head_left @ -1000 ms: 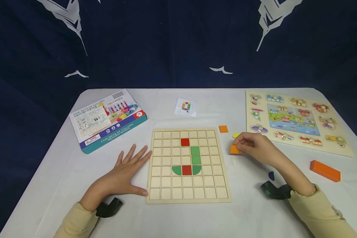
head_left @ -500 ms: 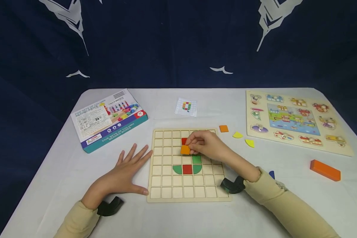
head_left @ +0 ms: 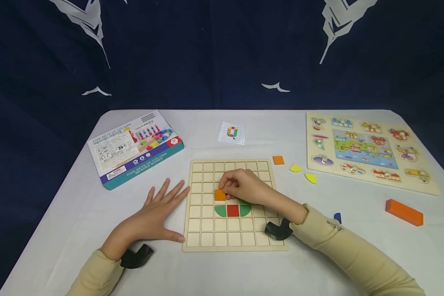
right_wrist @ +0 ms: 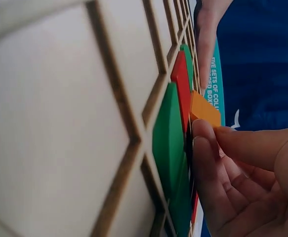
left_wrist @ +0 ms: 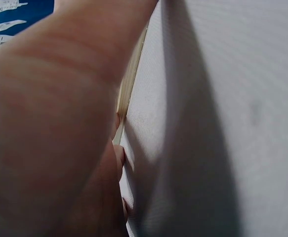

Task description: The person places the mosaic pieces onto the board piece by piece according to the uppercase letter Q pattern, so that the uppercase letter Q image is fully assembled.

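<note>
Head view, right grip (head_left: 246, 186) pinching orange tile (head_left: 220, 195), left grip (head_left: 153, 216) wide, box (head_left: 136, 149) lettered "COLUMN BEADED BOXES"

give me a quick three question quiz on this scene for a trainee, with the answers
1. What is the right hand pinching?
2. True or false: the left hand is closed in a fist.
3. How many yellow pieces lie on the table: (a) one, (b) two or (c) four?

Key:
1. An orange square.
2. False; its fingers are spread at the edge of the grid board.
3. (b) two.
</note>
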### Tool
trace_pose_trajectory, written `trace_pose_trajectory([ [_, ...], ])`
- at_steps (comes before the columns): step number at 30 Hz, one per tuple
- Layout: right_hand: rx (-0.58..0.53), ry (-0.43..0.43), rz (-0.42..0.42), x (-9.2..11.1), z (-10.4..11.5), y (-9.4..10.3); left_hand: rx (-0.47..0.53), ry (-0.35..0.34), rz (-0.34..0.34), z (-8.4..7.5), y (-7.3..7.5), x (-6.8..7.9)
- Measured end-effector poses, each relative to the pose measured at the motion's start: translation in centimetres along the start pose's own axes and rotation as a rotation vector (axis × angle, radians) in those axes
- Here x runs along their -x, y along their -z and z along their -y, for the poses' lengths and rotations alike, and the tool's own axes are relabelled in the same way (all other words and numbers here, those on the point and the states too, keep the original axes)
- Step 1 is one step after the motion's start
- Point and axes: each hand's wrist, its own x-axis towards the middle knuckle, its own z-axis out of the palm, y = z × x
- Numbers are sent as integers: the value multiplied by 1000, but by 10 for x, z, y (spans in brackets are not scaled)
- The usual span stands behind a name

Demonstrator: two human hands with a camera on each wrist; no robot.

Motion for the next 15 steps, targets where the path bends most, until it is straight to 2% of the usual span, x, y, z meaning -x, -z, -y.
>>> trace_pose_trajectory([
  [9, 141, 74, -29, 4, 0, 0, 1, -14, -2, -2, 3, 0],
  [13, 189, 62, -76, 8, 1, 9, 7, -14, -3, -3, 2, 1],
  [15, 178, 50, -106, 13, 0, 17, 6, -8, 5, -3, 2, 1],
])
